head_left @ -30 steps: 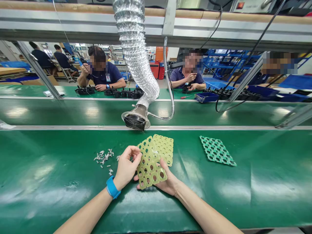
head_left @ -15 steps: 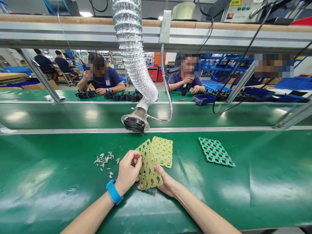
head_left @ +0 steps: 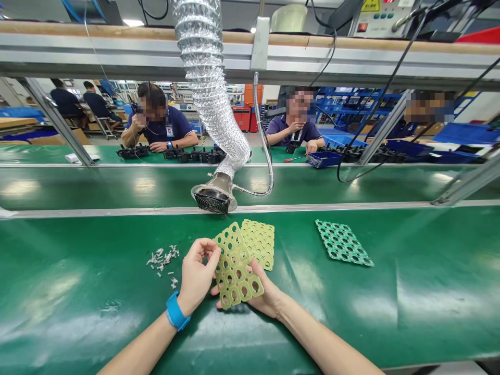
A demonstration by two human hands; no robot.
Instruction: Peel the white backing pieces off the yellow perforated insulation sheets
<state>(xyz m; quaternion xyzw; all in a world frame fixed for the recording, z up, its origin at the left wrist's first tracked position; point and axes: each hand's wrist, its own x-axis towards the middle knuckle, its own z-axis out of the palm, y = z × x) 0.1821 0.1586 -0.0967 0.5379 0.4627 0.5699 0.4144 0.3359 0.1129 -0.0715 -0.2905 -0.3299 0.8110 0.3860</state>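
Observation:
My right hand (head_left: 265,294) holds a yellow-green perforated panel (head_left: 234,265) from below, thumb on its front near the lower edge. My left hand (head_left: 197,276), with a blue wristband, pinches the panel's left edge with curled fingers. The panel is tilted up off the green bench mat (head_left: 78,291). Just behind it a second yellow-green perforated panel (head_left: 260,242) lies flat on the mat. A pile of several small grey-white parts (head_left: 162,258) lies to the left of my left hand.
A green perforated board (head_left: 342,242) lies to the right. A foil extraction hose ends in a round grille (head_left: 213,198) just beyond the panels. Past a green conveyor (head_left: 117,182), three people sit at the far bench with black parts (head_left: 195,154) and a blue tray (head_left: 323,158).
The held panel has tipped and shifted slightly left and down in my hands; my left fingers have moved along its left edge. The camera view has drifted a little.

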